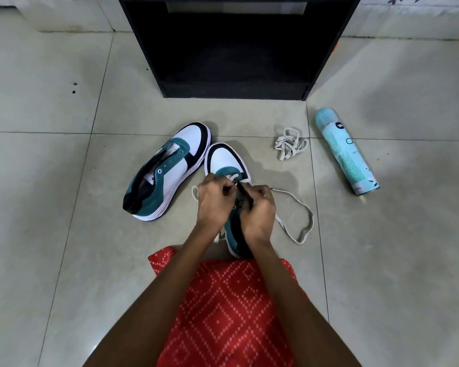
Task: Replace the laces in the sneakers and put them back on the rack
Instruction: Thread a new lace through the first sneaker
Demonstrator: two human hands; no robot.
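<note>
Centre frame: left hand [214,200] pinches the lace [308,224]; right hand [259,211] grips the sneaker [227,160] at its dark eyelet edge. Lace looks limp, light and flat: hold near the stiff tip for threading.

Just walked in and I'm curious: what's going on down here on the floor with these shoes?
A person sitting on the tiled floor is threading a white lace into the near sneaker. The left hand pinches the lace at the eyelets while the right hand grips the sneaker's upper. Most of the lace trails loose on the floor. The other sneaker lies beside it, unlaced. A bundled lace and a spray can lie nearby, in front of the black rack.
</note>
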